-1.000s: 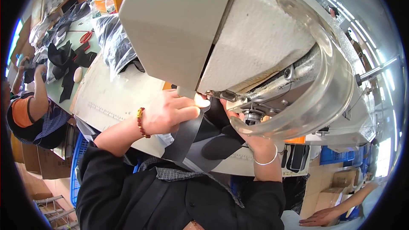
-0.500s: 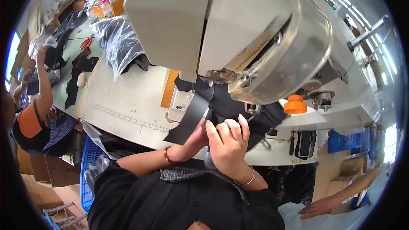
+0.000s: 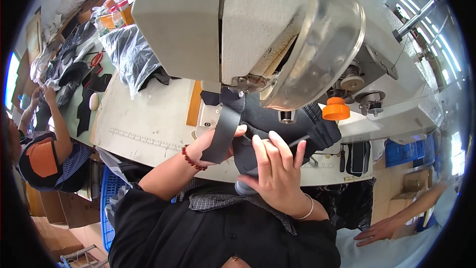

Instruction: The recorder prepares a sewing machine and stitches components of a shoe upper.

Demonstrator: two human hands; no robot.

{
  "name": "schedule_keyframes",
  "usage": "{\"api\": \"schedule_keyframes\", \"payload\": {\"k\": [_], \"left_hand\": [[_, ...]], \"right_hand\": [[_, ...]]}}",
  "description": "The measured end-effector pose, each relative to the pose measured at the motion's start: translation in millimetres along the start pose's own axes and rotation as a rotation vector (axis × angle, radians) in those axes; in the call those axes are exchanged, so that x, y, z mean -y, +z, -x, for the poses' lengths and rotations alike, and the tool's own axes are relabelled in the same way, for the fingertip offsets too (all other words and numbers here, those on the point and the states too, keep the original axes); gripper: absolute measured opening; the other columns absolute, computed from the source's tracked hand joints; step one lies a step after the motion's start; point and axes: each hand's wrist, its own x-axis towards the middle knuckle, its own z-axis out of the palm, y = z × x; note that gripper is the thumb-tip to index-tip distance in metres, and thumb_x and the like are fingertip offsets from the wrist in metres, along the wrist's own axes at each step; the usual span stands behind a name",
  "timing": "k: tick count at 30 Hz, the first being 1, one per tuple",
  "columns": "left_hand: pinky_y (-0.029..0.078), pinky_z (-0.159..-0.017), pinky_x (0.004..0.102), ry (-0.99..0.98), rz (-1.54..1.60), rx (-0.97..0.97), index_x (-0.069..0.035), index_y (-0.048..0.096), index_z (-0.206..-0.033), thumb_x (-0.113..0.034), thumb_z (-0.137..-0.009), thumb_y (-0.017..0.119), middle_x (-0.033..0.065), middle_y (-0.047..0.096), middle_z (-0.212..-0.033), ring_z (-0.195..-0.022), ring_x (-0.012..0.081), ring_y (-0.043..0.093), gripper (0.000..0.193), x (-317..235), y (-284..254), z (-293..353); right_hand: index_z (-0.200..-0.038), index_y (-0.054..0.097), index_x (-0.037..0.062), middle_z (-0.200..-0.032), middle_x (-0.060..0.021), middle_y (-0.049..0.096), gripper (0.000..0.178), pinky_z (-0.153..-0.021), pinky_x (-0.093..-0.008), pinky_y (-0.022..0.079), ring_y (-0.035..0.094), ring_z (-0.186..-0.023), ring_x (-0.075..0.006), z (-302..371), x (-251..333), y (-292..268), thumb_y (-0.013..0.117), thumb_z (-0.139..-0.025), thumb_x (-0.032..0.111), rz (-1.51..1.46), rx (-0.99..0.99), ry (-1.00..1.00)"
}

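Black fabric (image 3: 265,116) lies under the head of a pale sewing machine (image 3: 181,30), with a ribbed band at its right end. A smooth black strip (image 3: 224,131) runs from the needle area toward me. My left hand (image 3: 201,145) is closed around this strip, thumb across its right edge, the other fingers mostly hidden behind it. On the near side of the fabric, my right hand (image 3: 277,171) rests with fingers stretched out and apart, fingertips touching the cloth. The needle itself is hidden.
An orange knob (image 3: 336,109) sticks out right of the machine head. Plastic-wrapped goods (image 3: 131,52), red scissors (image 3: 97,61) and a co-worker's arms (image 3: 58,114) are at left. Another person's hand (image 3: 379,231) rests at lower right. A blue basket (image 3: 109,203) stands below the table.
My right hand's fingers have spread out from a bent, gathered shape. My left hand has moved up and left along the black strip, its thumb now over it. The view has shifted slightly.
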Motion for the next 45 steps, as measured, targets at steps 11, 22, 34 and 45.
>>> {"api": "schedule_keyframes", "payload": {"k": [11,22,34,45], "left_hand": [[0.047,-0.064,0.0219,0.199,-0.630,-0.074,-0.009,0.068,-0.091,-0.019,-0.096,0.074,-0.0063,0.063,-0.079,-0.074,0.0029,0.060,0.013,-19,5,10],[0.048,-0.055,0.0183,-0.018,-0.316,-0.234,-0.009,0.067,-0.114,-0.022,-0.099,0.069,-0.0031,0.066,-0.088,-0.070,0.0047,0.062,0.020,-30,2,11],[0.051,-0.069,0.0241,0.609,-1.029,-0.005,0.003,0.068,-0.110,-0.009,-0.090,0.074,0.0047,0.068,-0.093,-0.081,0.0067,0.062,0.024,-34,0,20],[0.045,-0.093,0.0430,1.213,-1.635,-0.311,-0.005,0.061,-0.114,-0.010,-0.067,0.091,0.0086,0.065,-0.106,-0.100,0.0294,0.060,0.056,-54,11,22]], "right_hand": [[-0.139,0.046,-0.0034,-0.145,-0.0220,0.048,0.094,-0.118,-0.0723,0.006,0.037,-0.141,-0.0424,2,4,33,0.070,-0.079,0.065,-0.010,-0.089,0.178],[-0.109,0.057,0.0117,-0.142,-0.0092,0.055,0.040,-0.118,-0.0695,0.020,0.053,-0.127,-0.0270,-23,-18,33,0.074,-0.073,0.009,-0.041,-0.135,-0.022],[-0.098,0.068,0.0137,-0.110,0.0003,0.076,0.011,-0.088,-0.0324,0.045,0.061,-0.091,-0.0158,-34,-20,41,0.068,-0.088,0.019,0.067,-0.337,-0.115],[-0.100,0.076,0.0085,-0.116,-0.0073,0.074,0.024,-0.091,-0.0362,0.039,0.064,-0.099,-0.0195,-32,-3,43,0.065,-0.080,0.016,-0.028,-0.375,-0.021]]}}
